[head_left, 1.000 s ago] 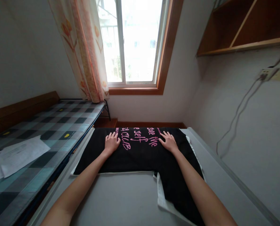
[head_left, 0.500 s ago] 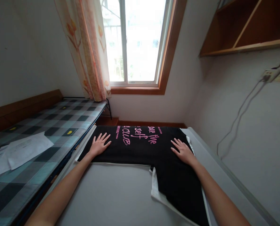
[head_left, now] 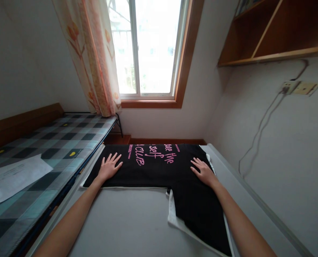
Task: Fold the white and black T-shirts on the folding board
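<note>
A black T-shirt (head_left: 153, 175) with pink lettering lies spread sideways on a light grey tabletop (head_left: 127, 217). White cloth shows along its near edge and under the sleeve that reaches toward me. My left hand (head_left: 109, 167) rests flat on the shirt's left end, fingers spread, left of the lettering. On the right part of the shirt, near its white-edged end, my right hand (head_left: 204, 171) lies palm down with its fingers stretched out. Neither hand grips the fabric. The shirt's far edge runs along the table's far side.
On the left is a bed with a checked mattress (head_left: 68, 142) and papers (head_left: 20, 175) on it. A window (head_left: 153, 53) with a curtain (head_left: 95, 64) is ahead. At upper right hang a wooden shelf (head_left: 276, 53) and a socket (head_left: 290, 87) with a dangling cable.
The view has turned slightly right, so everything sits a little further left. Both hands keep their flat places on the shirt, which looks unchanged.
</note>
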Demonstrator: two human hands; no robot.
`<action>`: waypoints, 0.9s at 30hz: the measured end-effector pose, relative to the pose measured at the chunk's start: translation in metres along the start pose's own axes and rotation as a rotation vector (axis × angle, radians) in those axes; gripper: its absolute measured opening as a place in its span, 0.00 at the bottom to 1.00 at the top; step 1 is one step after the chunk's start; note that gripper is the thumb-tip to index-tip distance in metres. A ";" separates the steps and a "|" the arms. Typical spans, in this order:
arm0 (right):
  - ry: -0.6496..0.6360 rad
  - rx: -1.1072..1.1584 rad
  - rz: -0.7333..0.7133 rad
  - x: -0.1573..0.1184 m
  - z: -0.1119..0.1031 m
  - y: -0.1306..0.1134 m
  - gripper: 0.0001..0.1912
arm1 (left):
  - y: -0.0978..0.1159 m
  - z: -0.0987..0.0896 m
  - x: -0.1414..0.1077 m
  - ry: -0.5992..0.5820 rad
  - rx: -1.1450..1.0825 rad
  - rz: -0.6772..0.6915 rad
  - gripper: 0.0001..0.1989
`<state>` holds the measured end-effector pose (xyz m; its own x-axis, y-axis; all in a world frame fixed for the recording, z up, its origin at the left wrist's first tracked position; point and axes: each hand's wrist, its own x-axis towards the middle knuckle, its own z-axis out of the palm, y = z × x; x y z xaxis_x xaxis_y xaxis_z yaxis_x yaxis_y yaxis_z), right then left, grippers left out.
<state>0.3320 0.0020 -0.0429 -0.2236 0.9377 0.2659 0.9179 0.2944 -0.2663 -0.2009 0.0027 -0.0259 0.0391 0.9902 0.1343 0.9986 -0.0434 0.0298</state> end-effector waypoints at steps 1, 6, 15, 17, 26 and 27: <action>-0.001 0.004 0.002 -0.001 0.000 -0.001 0.27 | 0.000 0.000 0.000 -0.002 0.000 -0.002 0.29; 0.004 0.028 0.016 -0.002 -0.001 -0.002 0.27 | -0.001 0.001 0.001 0.001 0.003 -0.001 0.29; 0.015 0.079 0.036 -0.002 0.000 -0.001 0.26 | -0.001 0.002 0.000 0.005 0.008 -0.005 0.29; 0.016 0.083 0.037 -0.002 0.000 -0.001 0.26 | -0.001 0.001 0.000 0.005 0.011 -0.007 0.29; 0.010 0.082 0.038 -0.002 -0.002 -0.002 0.27 | -0.002 0.003 0.000 0.008 -0.012 -0.003 0.29; 0.011 0.082 0.038 -0.002 -0.002 -0.002 0.27 | -0.003 0.003 0.001 0.009 -0.013 -0.002 0.29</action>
<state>0.3312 -0.0006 -0.0412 -0.1852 0.9466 0.2639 0.8956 0.2731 -0.3513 -0.2033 0.0038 -0.0289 0.0362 0.9890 0.1433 0.9982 -0.0428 0.0428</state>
